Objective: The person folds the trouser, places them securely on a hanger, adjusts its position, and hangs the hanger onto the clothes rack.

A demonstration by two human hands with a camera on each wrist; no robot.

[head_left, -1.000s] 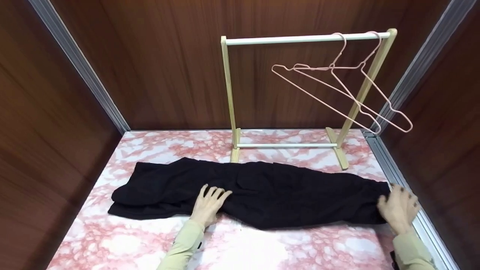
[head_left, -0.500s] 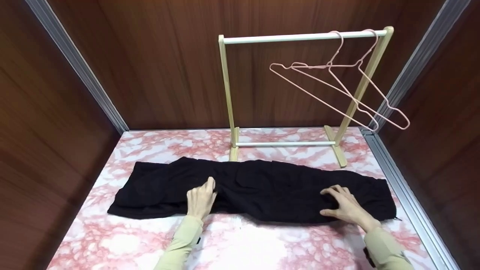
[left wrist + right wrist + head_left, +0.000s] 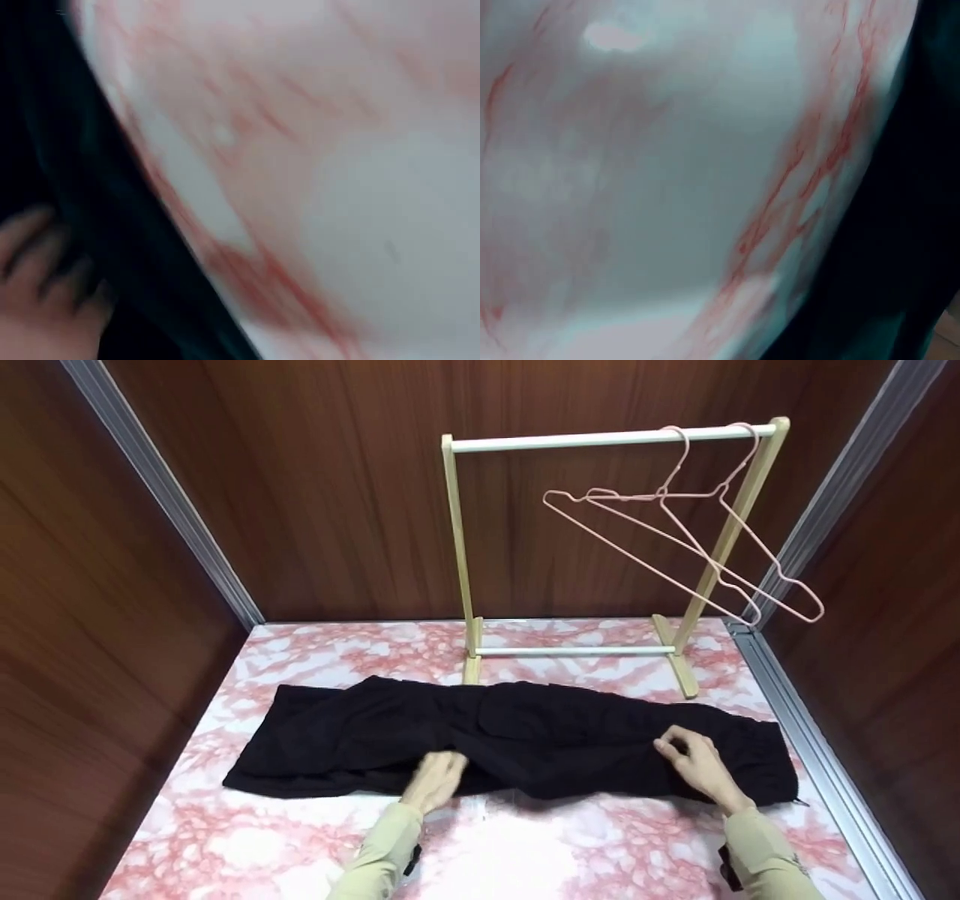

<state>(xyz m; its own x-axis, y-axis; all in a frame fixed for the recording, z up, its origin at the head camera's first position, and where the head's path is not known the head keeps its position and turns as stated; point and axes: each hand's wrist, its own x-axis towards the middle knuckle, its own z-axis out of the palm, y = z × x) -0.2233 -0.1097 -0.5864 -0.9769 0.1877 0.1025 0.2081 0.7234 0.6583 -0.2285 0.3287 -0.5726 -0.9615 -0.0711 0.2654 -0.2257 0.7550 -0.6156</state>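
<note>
A black garment [image 3: 540, 727] lies stretched out left to right across the pink marbled table [image 3: 562, 847]. My left hand [image 3: 439, 776] is at the garment's near edge around its middle, blurred, with fingers curled into the cloth. In the left wrist view the fingers [image 3: 37, 255] fold against the black cloth [image 3: 112, 225]. My right hand [image 3: 686, 757] sits on the garment's right part, knuckles raised, thumb and fingers pinching the cloth. The right wrist view shows only the table [image 3: 630, 187] and the black cloth [image 3: 900, 225] along the right side.
A small wooden clothes rack [image 3: 459, 547] with a white top rail stands behind the garment at the back of the table. Two pink wire hangers [image 3: 675, 547] hang from its right end. Brown walls enclose the table on three sides; a metal strip [image 3: 817, 765] runs along its right edge.
My right hand came in from the garment's far right end onto the cloth and curled its fingers. My left hand slid back to the near edge and closed on the cloth.
</note>
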